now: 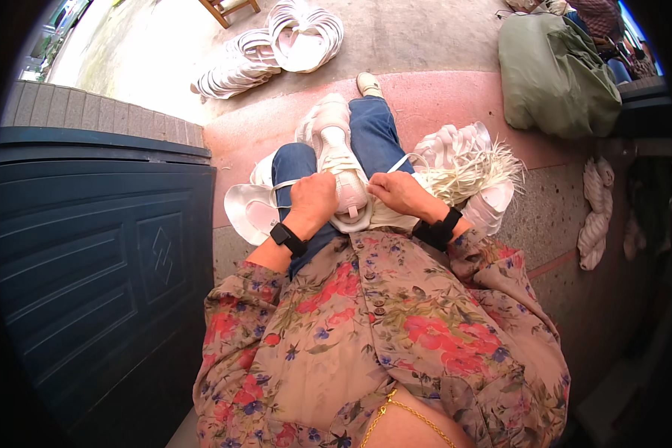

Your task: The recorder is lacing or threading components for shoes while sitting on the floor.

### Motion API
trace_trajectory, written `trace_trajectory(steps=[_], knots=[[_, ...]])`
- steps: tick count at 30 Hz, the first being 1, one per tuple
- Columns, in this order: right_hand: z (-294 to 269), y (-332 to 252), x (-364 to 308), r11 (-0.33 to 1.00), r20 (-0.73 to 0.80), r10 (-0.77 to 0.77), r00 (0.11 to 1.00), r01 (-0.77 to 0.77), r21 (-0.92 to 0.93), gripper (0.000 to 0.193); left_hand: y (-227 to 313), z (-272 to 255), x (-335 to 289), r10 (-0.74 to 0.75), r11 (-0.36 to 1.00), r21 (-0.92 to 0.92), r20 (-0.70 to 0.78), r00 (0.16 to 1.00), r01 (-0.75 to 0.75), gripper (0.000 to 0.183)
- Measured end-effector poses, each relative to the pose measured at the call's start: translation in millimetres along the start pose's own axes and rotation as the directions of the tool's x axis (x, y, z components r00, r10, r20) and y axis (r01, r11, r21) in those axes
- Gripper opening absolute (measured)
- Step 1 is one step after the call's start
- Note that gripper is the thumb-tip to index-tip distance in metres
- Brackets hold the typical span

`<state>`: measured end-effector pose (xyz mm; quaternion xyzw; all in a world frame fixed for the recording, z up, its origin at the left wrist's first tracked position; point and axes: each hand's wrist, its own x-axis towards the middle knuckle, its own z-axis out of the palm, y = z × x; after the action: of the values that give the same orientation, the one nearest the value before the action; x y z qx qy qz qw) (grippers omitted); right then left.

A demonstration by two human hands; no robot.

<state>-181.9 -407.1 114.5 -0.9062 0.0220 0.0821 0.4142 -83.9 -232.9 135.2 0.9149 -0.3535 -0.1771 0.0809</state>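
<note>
A white shoe upper (338, 160) with a pale pink tongue lies lengthwise between my knees, its heel end toward me. Thin white lacing crosses its opening. My left hand (315, 197) is closed at the left side of the opening, with a white shoelace (285, 184) coming out of the fist to the left. On the other side my right hand (400, 193) is closed too, and a lace end (403, 160) loops up from it. The fingertips of both hands are partly hidden. A bundle of loose white laces (479, 176) lies beside my right knee.
More white uppers (455, 142) are stacked by my right leg, and another upper (251, 210) is by my left. Strung bundles of uppers (300, 37) lie on the ground ahead. A green sack (554, 75) stands at far right; a dark blue door (97, 276) fills the left.
</note>
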Motion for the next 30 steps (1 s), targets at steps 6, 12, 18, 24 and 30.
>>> trace_trajectory(steps=[6, 12, 18, 24, 30], knots=[[-2, -8, 2, 0.966, -0.063, 0.173, 0.983, -0.157, 0.204, 0.02, -27, 20, 15, 0.04, 0.689, -0.722, 0.132, 0.99, 0.068, 0.018], [19, -17, 18, 0.978, -0.298, 0.062, 0.953, 0.002, 0.209, 0.038, -19, 25, 16, -0.048, 0.309, -0.897, 0.318, 0.947, 0.317, 0.014], [30, -15, 21, 0.995, -0.275, 0.037, 0.961, -0.01, 0.098, 0.038, -18, 21, 12, -0.061, 0.112, -0.9, 0.416, 0.907, 0.42, 0.014], [35, -7, 31, 0.955, -0.312, 0.093, 0.945, 0.004, 0.296, 0.033, -8, 32, 10, -0.096, 0.629, -0.774, 0.021, 0.995, 0.077, 0.017], [10, -6, 38, 0.827, -0.203, 0.194, 0.96, -0.049, 0.56, 0.027, 4, 9, 5, 0.02, 0.96, -0.266, -0.239, 0.971, -0.085, 0.02]])
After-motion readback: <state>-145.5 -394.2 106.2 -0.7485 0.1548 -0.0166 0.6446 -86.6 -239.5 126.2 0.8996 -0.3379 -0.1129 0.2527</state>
